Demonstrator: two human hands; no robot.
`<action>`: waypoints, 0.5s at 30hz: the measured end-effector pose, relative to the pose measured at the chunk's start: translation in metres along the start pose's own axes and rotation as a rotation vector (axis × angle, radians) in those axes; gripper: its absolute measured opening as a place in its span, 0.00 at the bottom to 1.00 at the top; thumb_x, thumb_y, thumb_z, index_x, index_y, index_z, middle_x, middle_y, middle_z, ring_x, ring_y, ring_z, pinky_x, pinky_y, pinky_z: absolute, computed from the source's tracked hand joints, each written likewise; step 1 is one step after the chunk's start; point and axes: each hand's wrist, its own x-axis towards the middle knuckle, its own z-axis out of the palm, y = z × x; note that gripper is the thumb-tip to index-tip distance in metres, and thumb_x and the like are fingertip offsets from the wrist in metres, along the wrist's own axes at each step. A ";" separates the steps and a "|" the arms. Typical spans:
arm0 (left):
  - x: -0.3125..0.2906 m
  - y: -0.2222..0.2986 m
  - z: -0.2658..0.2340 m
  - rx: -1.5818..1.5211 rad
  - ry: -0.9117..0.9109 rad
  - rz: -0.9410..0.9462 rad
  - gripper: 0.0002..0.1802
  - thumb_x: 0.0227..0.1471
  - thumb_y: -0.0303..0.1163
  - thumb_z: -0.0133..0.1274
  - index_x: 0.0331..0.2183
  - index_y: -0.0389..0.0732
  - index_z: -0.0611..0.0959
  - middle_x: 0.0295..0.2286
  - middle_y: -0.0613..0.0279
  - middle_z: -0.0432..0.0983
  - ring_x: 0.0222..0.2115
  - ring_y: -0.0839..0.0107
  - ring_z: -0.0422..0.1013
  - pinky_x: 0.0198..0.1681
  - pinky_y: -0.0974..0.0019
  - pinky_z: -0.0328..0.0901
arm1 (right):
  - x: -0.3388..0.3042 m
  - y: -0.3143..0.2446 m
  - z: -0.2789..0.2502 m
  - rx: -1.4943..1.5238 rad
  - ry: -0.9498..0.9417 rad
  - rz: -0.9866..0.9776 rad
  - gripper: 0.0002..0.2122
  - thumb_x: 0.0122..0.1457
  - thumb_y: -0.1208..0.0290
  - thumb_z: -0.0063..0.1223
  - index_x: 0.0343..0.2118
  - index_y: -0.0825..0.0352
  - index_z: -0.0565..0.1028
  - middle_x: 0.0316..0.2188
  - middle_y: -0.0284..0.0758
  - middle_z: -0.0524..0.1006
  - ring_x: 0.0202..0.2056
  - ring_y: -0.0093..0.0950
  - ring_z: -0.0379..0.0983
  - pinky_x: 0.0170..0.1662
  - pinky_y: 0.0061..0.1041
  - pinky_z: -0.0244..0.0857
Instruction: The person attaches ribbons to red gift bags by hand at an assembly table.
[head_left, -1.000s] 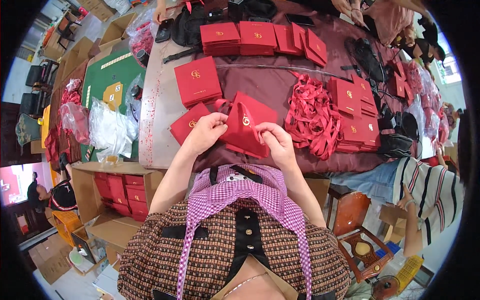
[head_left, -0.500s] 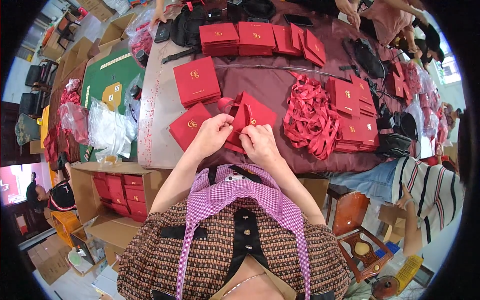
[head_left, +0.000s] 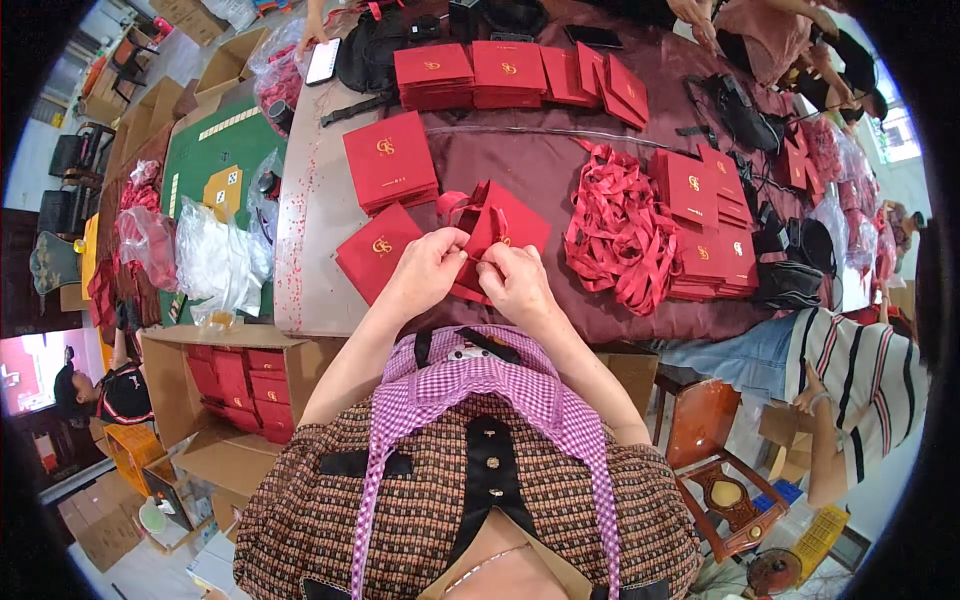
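Observation:
A red paper bag with a gold emblem stands partly opened in front of me, tilted over the table edge side. A red ribbon loops up from its top. My left hand is closed in a pinch at the bag's left side, at the ribbon. Close beside it, my right hand pinches the ribbon near the bag's front face. The fingers partly hide the ribbon ends. Left of my hands lie a flat red bag and a stack of red bags.
A heap of loose red ribbons lies to the right, beside more stacked bags. Further stacks line the far side. A cardboard box of red packets stands at lower left. A person in a striped shirt is at right.
Both my hands keep their pinch at the bag, with only slight finger movement. At the far left, the phone by another person's hand now shows a lit screen.

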 end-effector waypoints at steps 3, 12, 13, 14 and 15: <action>0.000 -0.002 0.001 -0.002 -0.001 0.001 0.12 0.46 0.25 0.50 0.36 0.33 0.77 0.28 0.49 0.76 0.32 0.57 0.73 0.37 0.60 0.67 | 0.000 -0.001 0.000 0.009 0.012 0.016 0.04 0.48 0.72 0.51 0.23 0.66 0.70 0.18 0.41 0.74 0.26 0.39 0.72 0.34 0.36 0.57; -0.003 0.005 0.005 0.168 0.064 0.152 0.11 0.48 0.23 0.47 0.36 0.32 0.77 0.29 0.51 0.76 0.31 0.64 0.73 0.35 0.64 0.67 | 0.000 -0.007 0.003 -0.163 0.054 -0.069 0.04 0.46 0.73 0.51 0.21 0.66 0.69 0.16 0.41 0.73 0.23 0.39 0.71 0.32 0.38 0.57; -0.004 0.005 0.007 0.168 0.064 0.150 0.11 0.48 0.23 0.47 0.36 0.32 0.77 0.29 0.51 0.76 0.31 0.64 0.73 0.35 0.64 0.67 | 0.000 -0.011 0.001 -0.252 0.049 -0.103 0.04 0.46 0.73 0.51 0.21 0.66 0.69 0.15 0.41 0.73 0.22 0.39 0.70 0.32 0.39 0.56; -0.004 0.005 0.009 0.211 0.081 0.195 0.11 0.47 0.22 0.47 0.35 0.32 0.77 0.30 0.49 0.76 0.33 0.59 0.72 0.36 0.61 0.67 | 0.001 -0.014 -0.002 -0.251 0.048 -0.103 0.04 0.46 0.73 0.51 0.21 0.66 0.69 0.15 0.41 0.73 0.22 0.39 0.70 0.32 0.39 0.56; -0.005 0.005 0.012 0.255 0.098 0.239 0.10 0.47 0.22 0.46 0.34 0.32 0.77 0.31 0.47 0.75 0.34 0.54 0.71 0.37 0.58 0.66 | 0.002 -0.017 -0.003 -0.307 0.024 -0.109 0.05 0.46 0.72 0.51 0.21 0.66 0.68 0.15 0.41 0.73 0.22 0.39 0.70 0.31 0.38 0.56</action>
